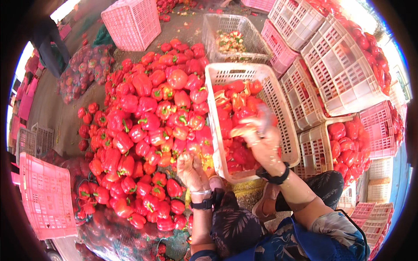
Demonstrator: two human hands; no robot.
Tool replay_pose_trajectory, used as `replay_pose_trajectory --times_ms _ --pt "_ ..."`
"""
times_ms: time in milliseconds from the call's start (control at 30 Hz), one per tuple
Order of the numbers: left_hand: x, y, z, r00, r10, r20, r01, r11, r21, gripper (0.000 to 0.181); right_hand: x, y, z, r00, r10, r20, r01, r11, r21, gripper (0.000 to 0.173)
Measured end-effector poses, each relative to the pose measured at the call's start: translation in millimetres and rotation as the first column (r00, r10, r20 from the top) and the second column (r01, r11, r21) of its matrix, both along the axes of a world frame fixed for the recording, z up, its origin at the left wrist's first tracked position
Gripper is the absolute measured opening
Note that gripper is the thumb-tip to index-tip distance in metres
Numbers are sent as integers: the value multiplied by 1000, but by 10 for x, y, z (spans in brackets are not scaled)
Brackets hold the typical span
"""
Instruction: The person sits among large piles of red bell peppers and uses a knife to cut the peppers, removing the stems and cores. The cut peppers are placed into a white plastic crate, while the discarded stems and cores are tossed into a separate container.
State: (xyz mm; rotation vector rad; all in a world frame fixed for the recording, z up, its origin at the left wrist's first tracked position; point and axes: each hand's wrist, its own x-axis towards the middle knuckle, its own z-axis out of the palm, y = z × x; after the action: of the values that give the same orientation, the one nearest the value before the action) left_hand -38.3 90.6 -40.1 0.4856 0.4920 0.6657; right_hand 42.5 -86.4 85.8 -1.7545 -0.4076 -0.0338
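A heap of red bell peppers (143,130) covers the ground at the left and centre. Beside it stands a white plastic crate (287,130), partly filled with opened red peppers (240,153). My right hand (264,140) is over this crate, blurred, with a cut piece of pepper (243,130) at its fingers; a blurred greyish thing, perhaps a tool, also shows there. My left hand (191,168) is at the heap's near edge, close to the crate's left wall, its fingers curled. Whether it holds anything is hidden.
Behind the crate is another crate (212,39) with pepper cores and scraps. Crates of red peppers (343,65) are stacked at the right. Pink crates stand at the far left (45,195) and top (132,24). Net sacks of peppers (85,71) lie at the left; a person (50,45) stands near.
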Motion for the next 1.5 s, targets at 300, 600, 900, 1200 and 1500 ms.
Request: replay_pose_trajectory --times_ms 300,600,900,1200,1500 --pt "10 32 -20 999 36 -36 -39 996 -85 11 462 -386 1629 483 -564 670 77 789 609 29" --pt "-98 210 -306 997 20 69 -18 999 -38 14 668 -768 176 925 -219 311 357 784 -508 29" --pt "-472 451 -946 951 69 -300 -135 969 -206 18 213 -919 -752 960 -260 -99 228 939 -258 18" --pt "1297 300 899 921 -291 261 269 956 115 43 194 -778 -693 967 -246 -73 223 946 -236 15" --pt "424 598 -540 996 -86 -15 82 864 496 38 -152 -615 -860 853 -141 -502 172 985 16 25"
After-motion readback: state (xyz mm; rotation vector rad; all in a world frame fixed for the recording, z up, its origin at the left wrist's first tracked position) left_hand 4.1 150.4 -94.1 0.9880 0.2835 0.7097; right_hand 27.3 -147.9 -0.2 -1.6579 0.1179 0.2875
